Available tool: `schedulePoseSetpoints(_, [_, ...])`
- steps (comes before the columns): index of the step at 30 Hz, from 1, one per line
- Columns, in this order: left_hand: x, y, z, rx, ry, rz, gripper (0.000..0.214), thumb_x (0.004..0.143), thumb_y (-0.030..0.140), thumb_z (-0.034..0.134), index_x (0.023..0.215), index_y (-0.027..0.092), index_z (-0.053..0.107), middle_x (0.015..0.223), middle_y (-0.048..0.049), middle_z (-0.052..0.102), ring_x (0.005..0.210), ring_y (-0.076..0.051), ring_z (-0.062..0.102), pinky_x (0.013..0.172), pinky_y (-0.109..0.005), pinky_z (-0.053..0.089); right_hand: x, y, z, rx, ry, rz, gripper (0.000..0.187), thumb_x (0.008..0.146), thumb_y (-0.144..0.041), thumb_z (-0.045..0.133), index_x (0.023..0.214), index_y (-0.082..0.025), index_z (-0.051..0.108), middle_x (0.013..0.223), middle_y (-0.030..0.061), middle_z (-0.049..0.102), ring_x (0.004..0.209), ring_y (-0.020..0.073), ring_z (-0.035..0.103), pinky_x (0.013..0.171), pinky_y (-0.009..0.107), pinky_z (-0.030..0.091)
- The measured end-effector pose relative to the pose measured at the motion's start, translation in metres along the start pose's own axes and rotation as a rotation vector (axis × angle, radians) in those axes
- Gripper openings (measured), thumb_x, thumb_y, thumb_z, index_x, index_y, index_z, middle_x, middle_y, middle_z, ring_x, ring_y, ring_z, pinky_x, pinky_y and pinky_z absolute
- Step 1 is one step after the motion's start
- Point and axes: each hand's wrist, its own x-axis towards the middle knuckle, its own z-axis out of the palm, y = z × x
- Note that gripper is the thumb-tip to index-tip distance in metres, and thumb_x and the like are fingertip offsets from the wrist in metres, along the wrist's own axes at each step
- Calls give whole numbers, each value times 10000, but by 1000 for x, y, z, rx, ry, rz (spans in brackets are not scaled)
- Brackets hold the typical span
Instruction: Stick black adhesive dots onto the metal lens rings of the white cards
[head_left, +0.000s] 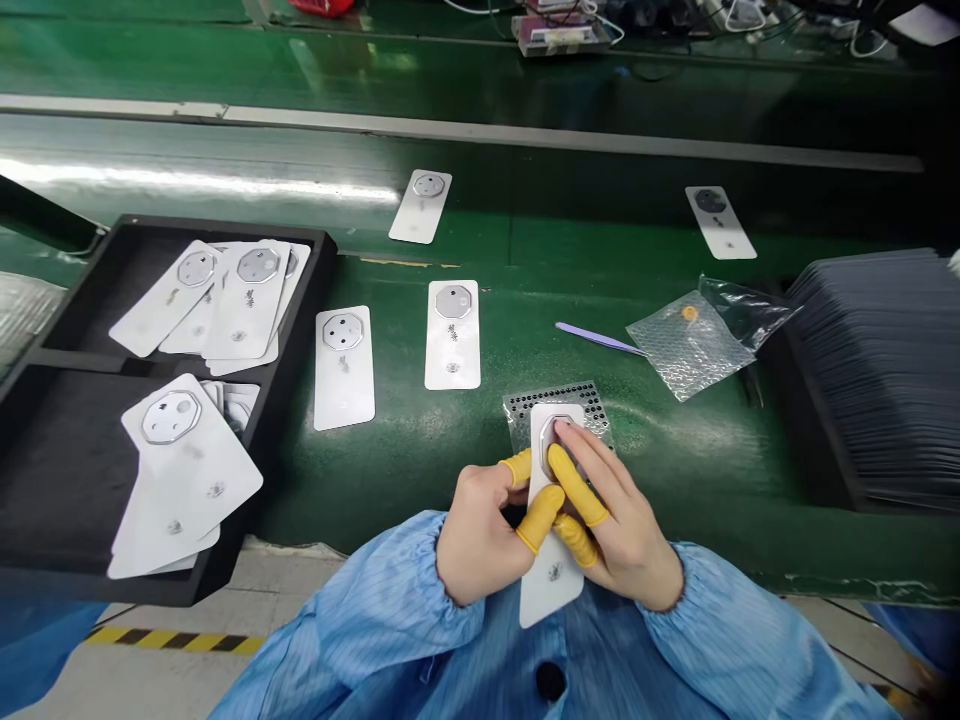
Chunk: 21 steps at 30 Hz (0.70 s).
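Between my two hands is a white rounded panel (551,590) with an octagonal metallic window near its top, tilted above the bench edge. My left hand (491,535), with yellow finger cots on thumb and finger, pinches its left side. My right hand (619,515), also in yellow finger cots, grips the right side, with a bare fingertip resting on the octagon. Partly hidden behind the panel lies a clear sheet of small black dots (523,405). Two similar white panels, one nearer the middle (453,345) and one farther left (345,375), lie flat on the bench.
A black tray (300,300) at left holds several white panels. Two more panels (424,215) (724,230) lie toward the back. Purple tweezers (596,337) touch a bubble-wrap bag (694,350). A black box of stacked dark sheets (885,380) stands at right.
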Motion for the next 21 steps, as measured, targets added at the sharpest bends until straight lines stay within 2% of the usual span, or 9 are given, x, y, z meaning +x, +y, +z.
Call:
schedulePoseSetpoints(3, [4, -5, 2, -170, -45, -51, 96, 780, 147, 639, 852, 88, 662, 780, -80, 707, 691, -180, 680, 631, -237, 540, -8, 4, 6, 137, 40, 97, 588, 884, -168, 478, 1448, -124, 316, 1488, 175, 326, 1358, 343, 348, 1046, 583, 407])
schedulePoseSetpoints(5, [6, -7, 4, -345, -78, -102, 143, 795, 200, 660, 892, 95, 666, 790, -79, 724, 674, -165, 688, 628, -227, 543, -10, 6, 10, 211, 162, 192, 527, 878, -166, 501, 1397, -207, 422, 1484, 114, 353, 1351, 326, 367, 1069, 584, 377])
schedulePoseSetpoints(7, [9, -7, 5, -514, -85, -171, 208, 802, 275, 677, 911, 98, 667, 775, -84, 732, 651, -160, 692, 623, -233, 552, -8, 6, 12, 320, 339, 370, 505, 876, -164, 523, 1366, -271, 461, 1478, 70, 375, 1351, 303, 379, 1080, 561, 379])
schedulePoseSetpoints(9, [13, -7, 5, -607, -55, -211, 273, 776, 325, 712, 922, 100, 668, 769, -89, 737, 647, -162, 696, 624, -243, 562, -1, 5, 14, 528, 425, 564, 547, 881, -178, 546, 1394, -306, 407, 1422, 69, 464, 1287, 273, 477, 1022, 507, 472])
schedulePoseSetpoints(11, [17, -7, 4, -606, 13, -203, 320, 726, 352, 758, 914, 105, 675, 753, -82, 739, 642, -158, 692, 613, -237, 562, 7, 5, 15, 756, 399, 668, 576, 889, -199, 555, 1417, -315, 355, 1298, 75, 589, 1124, 238, 621, 896, 435, 577])
schedulePoseSetpoints(13, [20, -6, 2, -539, 99, -179, 331, 714, 390, 760, 867, 105, 690, 711, -71, 734, 604, -146, 675, 568, -222, 552, 12, 4, 17, 870, 365, 670, 546, 893, -200, 554, 1400, -304, 381, 1191, 70, 661, 982, 214, 690, 791, 377, 624])
schedulePoseSetpoints(16, [21, -8, -1, -398, 190, -152, 350, 720, 434, 739, 744, 88, 697, 635, -67, 714, 518, -133, 634, 475, -212, 520, 13, 6, 21, 859, 382, 550, 544, 880, -168, 571, 1390, -259, 405, 1139, 86, 687, 930, 211, 707, 708, 314, 639])
schedulePoseSetpoints(18, [19, -10, 0, -337, 217, -128, 376, 719, 452, 731, 689, 80, 685, 600, -69, 701, 484, -137, 619, 443, -220, 506, 12, 6, 23, 837, 379, 485, 545, 881, -151, 563, 1395, -229, 399, 1130, 102, 690, 918, 216, 709, 675, 295, 639])
schedulePoseSetpoints(21, [20, -13, 2, -301, 221, -114, 379, 748, 465, 695, 685, 92, 674, 605, -71, 703, 497, -163, 641, 465, -253, 526, 11, 8, 26, 800, 356, 477, 539, 898, -144, 525, 1410, -206, 370, 1139, 119, 683, 877, 213, 719, 631, 273, 638])
